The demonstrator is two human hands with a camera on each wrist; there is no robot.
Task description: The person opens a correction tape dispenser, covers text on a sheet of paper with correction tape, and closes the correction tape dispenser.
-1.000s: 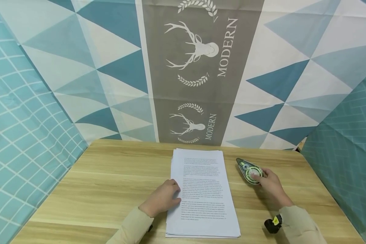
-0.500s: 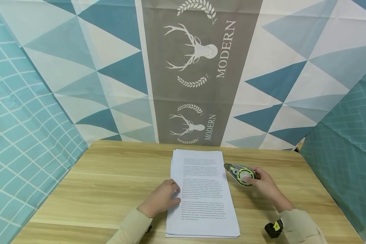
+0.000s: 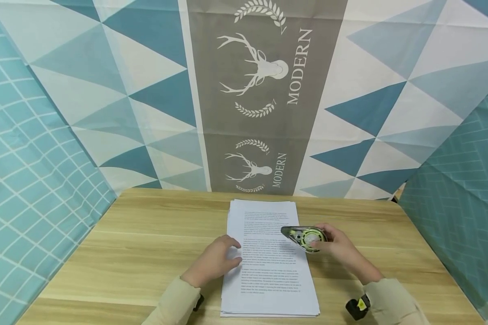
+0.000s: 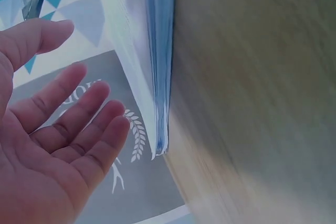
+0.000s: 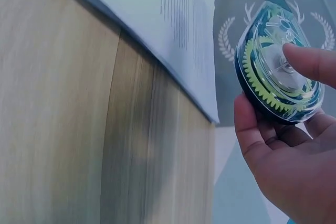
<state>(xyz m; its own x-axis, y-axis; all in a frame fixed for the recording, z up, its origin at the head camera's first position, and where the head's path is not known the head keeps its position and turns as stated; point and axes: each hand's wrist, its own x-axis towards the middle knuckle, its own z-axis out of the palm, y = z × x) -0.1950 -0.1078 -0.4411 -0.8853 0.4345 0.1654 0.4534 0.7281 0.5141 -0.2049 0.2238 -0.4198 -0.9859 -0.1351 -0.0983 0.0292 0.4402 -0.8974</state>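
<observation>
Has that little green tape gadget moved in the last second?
Yes. The right hand has carried the tape dispenser leftward: it lay on the bare table beside the paper stack, and now its tip is over the printed page.

Light: we see even, soft brightness in the head view, with faint shadows under the hands.
Blur: our left wrist view smears the tabletop [image 4: 252,98] and paper stack [image 4: 160,61].
Tint: both wrist views look dim and bluish.
Edges: head view bends outward.
</observation>
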